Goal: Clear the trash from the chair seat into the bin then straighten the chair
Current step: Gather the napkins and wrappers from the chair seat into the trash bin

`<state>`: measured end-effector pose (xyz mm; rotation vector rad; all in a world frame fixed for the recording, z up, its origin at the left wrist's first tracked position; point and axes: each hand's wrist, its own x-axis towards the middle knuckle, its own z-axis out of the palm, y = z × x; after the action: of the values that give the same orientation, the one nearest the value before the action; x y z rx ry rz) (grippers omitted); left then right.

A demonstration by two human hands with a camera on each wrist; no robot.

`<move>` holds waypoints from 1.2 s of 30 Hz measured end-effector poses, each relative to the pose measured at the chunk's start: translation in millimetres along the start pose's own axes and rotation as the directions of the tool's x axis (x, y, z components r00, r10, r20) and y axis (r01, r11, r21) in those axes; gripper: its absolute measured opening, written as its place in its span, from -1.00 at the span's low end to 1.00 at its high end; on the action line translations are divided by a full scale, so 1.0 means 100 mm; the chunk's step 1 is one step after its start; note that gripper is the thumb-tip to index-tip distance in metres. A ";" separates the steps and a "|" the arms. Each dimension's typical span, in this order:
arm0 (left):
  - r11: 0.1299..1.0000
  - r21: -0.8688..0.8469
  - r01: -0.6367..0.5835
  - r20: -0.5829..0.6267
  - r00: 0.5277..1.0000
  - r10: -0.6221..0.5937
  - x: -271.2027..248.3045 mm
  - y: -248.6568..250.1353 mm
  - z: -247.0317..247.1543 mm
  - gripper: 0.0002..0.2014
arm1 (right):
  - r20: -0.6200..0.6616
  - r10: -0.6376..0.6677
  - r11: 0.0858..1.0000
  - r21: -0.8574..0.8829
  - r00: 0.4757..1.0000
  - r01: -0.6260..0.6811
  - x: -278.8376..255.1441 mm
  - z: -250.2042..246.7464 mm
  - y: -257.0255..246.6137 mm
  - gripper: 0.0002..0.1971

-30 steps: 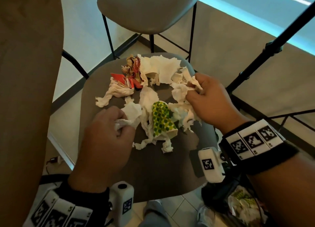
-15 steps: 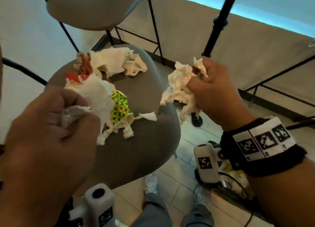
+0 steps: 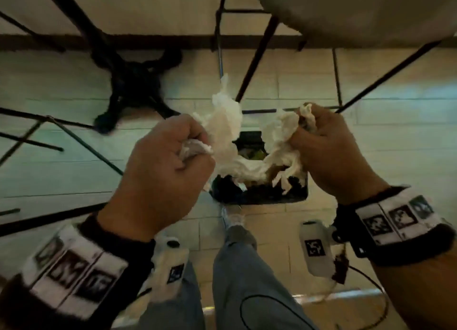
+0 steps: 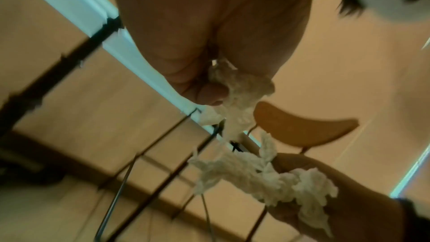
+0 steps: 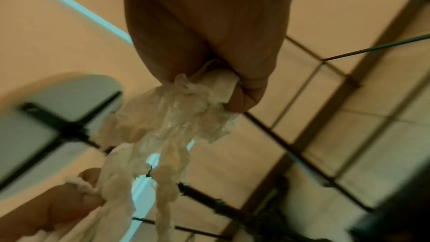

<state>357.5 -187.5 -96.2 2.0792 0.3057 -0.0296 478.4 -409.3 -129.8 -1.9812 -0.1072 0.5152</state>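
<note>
Both hands hover over a black bin (image 3: pixel 257 193) on the tiled floor. My left hand (image 3: pixel 170 156) grips a wad of crumpled white tissue (image 3: pixel 227 124) that hangs down over the bin's opening. My right hand (image 3: pixel 321 144) clutches another wad of white tissue (image 3: pixel 282 134), its shreds dangling into the bin. In the left wrist view the left hand (image 4: pixel 209 89) pinches its tissue (image 4: pixel 242 95), with the right hand's tissue (image 4: pixel 267 178) below. In the right wrist view the right hand (image 5: pixel 228 87) holds its tissue (image 5: pixel 177 117). The chair seat with the remaining trash is out of view.
A grey chair seat (image 3: pixel 371 7) shows at the top right, with thin black chair legs (image 3: pixel 257 59) crossing the floor. A black cross-shaped table base (image 3: pixel 133 82) stands at the upper left. My legs and a shoe (image 3: pixel 235 218) are below the bin.
Both hands have carried their tissue wads off the chair seat and now hold them over the bin. The view has swung down to the floor.
</note>
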 end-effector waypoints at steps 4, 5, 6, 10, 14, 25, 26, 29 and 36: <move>0.971 0.125 0.204 0.245 0.942 -0.229 0.55 -0.62 1.13 -0.91 | -0.051 0.284 0.958 -0.026 0.958 -0.285 0.27 -0.13 1.28 -0.85; 0.960 0.151 0.234 0.284 0.920 -0.269 0.64 -0.80 1.37 -0.91 | -0.063 0.351 0.936 -0.011 0.934 -0.353 0.33 -0.12 1.56 -0.86; 0.949 0.175 0.262 0.320 0.896 -0.307 0.72 -0.93 1.57 -0.92 | -0.075 0.413 0.910 -0.003 0.908 -0.414 0.39 -0.09 1.79 -0.85; 0.893 0.263 0.367 0.377 0.813 -0.445 0.91 -1.51 2.22 -0.93 | -0.100 0.568 0.815 -0.067 0.817 -0.575 0.63 0.05 2.57 -0.88; 0.833 0.342 0.435 0.389 0.741 -0.547 0.92 -1.95 2.59 -0.88 | -0.093 0.688 0.699 -0.179 0.720 -0.692 0.78 0.14 3.05 -0.87; 0.758 0.283 0.587 0.505 0.581 -0.638 0.76 -1.98 2.44 -0.33 | 0.153 0.854 0.415 0.376 0.497 -0.829 0.68 0.16 2.99 -0.25; 0.750 0.230 0.621 0.485 0.595 -0.641 0.71 -1.95 2.36 -0.28 | 0.149 0.857 0.418 0.356 0.493 -0.836 0.65 0.18 2.90 -0.25; 0.751 0.082 0.655 0.473 0.638 -0.608 0.54 -1.66 1.95 -0.24 | 0.156 0.860 0.451 0.216 0.487 -0.866 0.50 0.24 2.56 -0.41; 0.921 0.053 0.385 0.463 0.808 -0.364 -0.25 -0.58 0.30 -0.49 | 0.160 0.633 0.760 -0.315 0.758 -0.568 -0.03 0.81 1.07 -0.83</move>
<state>323.4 -190.4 -157.2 1.8648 0.4094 -0.7491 427.7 -390.9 -252.4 -2.1691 0.3485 1.2412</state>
